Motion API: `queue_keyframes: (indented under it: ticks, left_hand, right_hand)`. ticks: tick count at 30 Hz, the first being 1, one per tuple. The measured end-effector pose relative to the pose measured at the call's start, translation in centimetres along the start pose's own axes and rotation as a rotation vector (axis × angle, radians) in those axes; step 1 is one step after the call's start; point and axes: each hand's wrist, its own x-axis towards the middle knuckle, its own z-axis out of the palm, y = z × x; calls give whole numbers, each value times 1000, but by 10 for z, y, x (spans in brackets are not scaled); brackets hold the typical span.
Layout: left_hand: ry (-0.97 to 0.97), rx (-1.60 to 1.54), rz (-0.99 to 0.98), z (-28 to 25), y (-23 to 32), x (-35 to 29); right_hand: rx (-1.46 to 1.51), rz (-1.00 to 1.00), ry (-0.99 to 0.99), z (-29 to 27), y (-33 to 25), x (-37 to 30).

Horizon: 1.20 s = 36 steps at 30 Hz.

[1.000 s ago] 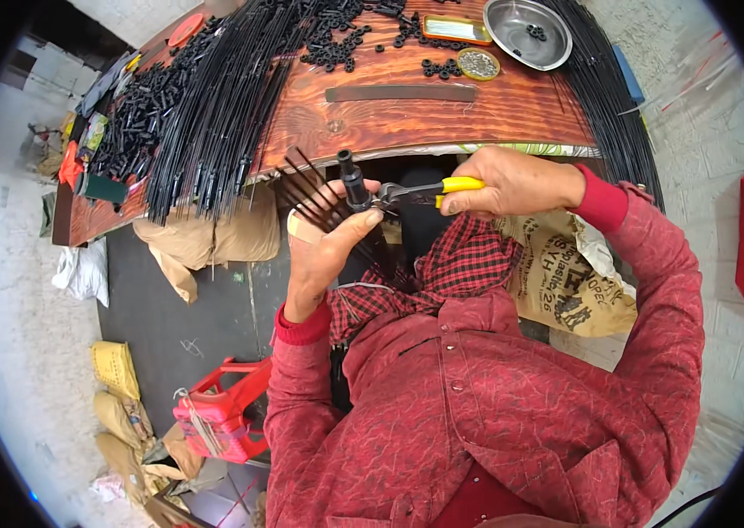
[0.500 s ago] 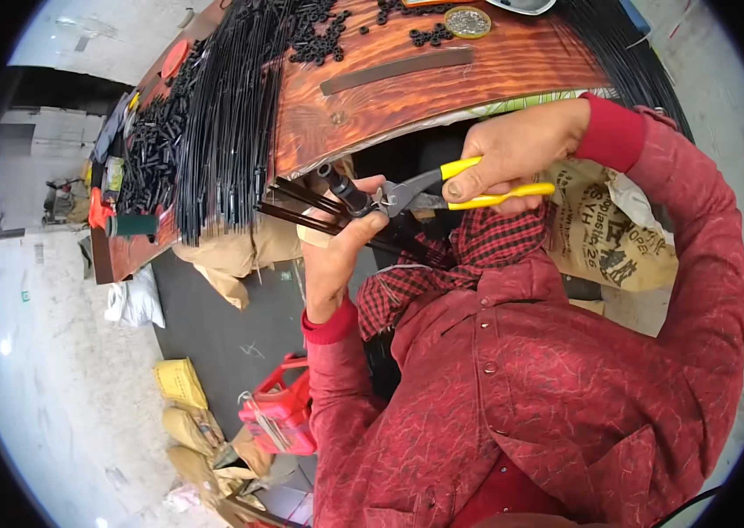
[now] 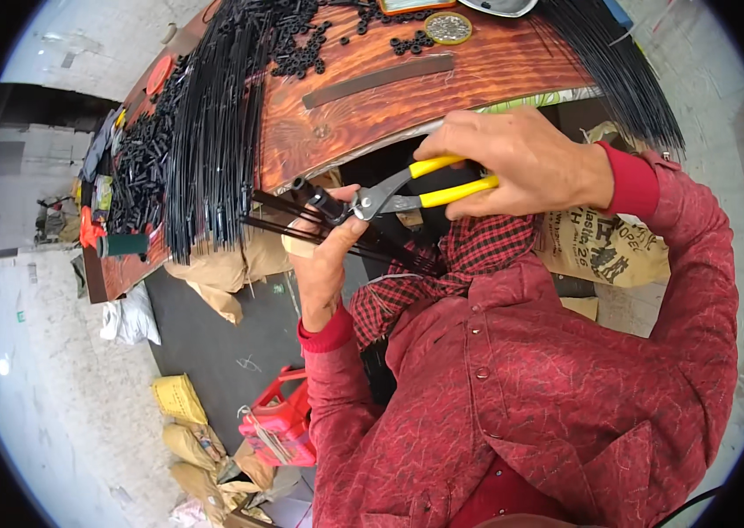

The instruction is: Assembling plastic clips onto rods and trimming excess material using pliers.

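Note:
My left hand (image 3: pixel 326 264) is closed around a black tubular plastic fitting (image 3: pixel 324 202) and a bundle of thin black rods (image 3: pixel 280 216). The rods run from beside the table edge back toward my lap. My right hand (image 3: pixel 521 167) grips pliers (image 3: pixel 455 192) by their yellow handles, which stand apart. The pliers' grey jaws meet the fitting near my left thumb; whether they bite on anything is too small to tell. Under the hands, a red-and-black checked cloth (image 3: pixel 491 242) covers my lap.
On the wooden table (image 3: pixel 363 114) lie a flat bar (image 3: pixel 379 81), small black rings (image 3: pixel 297 57), a round tub of metal bits (image 3: pixel 448 28) and long black rods (image 3: pixel 214 132). Black rods (image 3: pixel 623 79) overhang its right side. A printed sack (image 3: pixel 601 251) and red plastic chair (image 3: pixel 280 418) stand below.
My right hand has shifted its hold on the pliers, its back now turned more upward and its fingers over the upper handle. My left hand keeps the fitting and rods.

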Motion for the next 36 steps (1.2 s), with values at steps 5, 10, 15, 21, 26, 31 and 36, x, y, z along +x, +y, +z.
queue_keyframes:
  ticks: [5, 10, 15, 21, 26, 31, 36]
  left_hand:
    - [24, 17, 13, -13, 0, -4]
    - [-35, 41, -22, -12, 2, -6]
    - [8, -23, -65, -14, 2, -3]
    - [31, 25, -32, -14, -1, -2]
    - [-56, -3, -2, -19, 3, -7]
    - [-139, 25, -24, -19, 0, -2]
    - [-26, 32, -8, -19, -1, -6]
  right_hand:
    - [-139, -86, -51, -8, -8, 10]
    - [940, 908, -726, -2, 5, 15]
    - [586, 601, -438, -11, -6, 16]
    - [-148, -92, 7, -5, -6, 14]
    - [885, 718, -711, -11, 4, 20]
    - [1110, 799, -863, 5, 23, 9]
    - [277, 356, -585, -12, -1, 29]
